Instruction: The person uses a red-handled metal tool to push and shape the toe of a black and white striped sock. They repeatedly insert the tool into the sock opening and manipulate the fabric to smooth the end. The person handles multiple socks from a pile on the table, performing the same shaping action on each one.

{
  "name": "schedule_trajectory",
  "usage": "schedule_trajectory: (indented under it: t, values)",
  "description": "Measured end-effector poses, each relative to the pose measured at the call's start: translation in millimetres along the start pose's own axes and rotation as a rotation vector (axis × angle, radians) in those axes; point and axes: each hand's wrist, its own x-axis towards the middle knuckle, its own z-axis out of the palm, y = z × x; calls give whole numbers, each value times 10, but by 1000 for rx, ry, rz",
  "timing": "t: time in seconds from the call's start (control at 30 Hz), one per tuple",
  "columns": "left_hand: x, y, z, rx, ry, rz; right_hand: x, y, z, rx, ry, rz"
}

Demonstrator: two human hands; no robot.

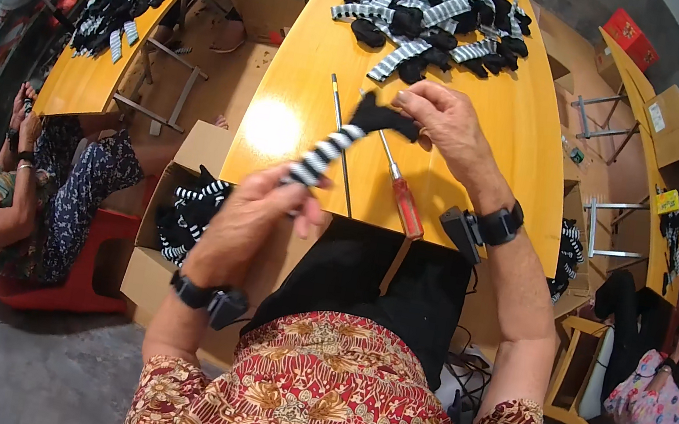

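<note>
A black sock with a black-and-white striped leg (pixel 326 155) is stretched between my hands over the table. The fingers of my left hand (pixel 270 201) are closed round the striped end. At the upper right, my right hand (pixel 450 132) pinches the black end between thumb and fingers. Under the sock lies a thin dark rod (pixel 346 185), partly covered by it. Just right of the rod is a screwdriver with a red handle (pixel 407 207), its grip towards the table's near edge.
The yellow table (pixel 288 88) bears a heap of striped socks (pixel 440 24) at its far end. A cardboard box of socks (pixel 188 215) stands at the left; another box (pixel 573 249) is by the right edge. People sit at both sides, one on a red chair (pixel 83 260).
</note>
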Motion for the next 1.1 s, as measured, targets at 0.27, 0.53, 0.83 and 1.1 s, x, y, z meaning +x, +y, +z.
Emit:
schedule_trajectory:
  t: [0.27, 0.53, 0.83, 1.1]
  values:
    - [-529, -106, -1033, -98, 485, 179, 1068, 1034, -156, -1079, 207, -684]
    - [-1164, -1393, -1832, 431, 874, -179, 796, 759, -89, -1241, 111, -577]
    - [-851, -867, -1268, 200, 767, 87, 348, 289, -342, -561, 500, -595]
    - [-327, -94, -88, 201, 413, 311, -394, -207, -562, 565, 164, -275]
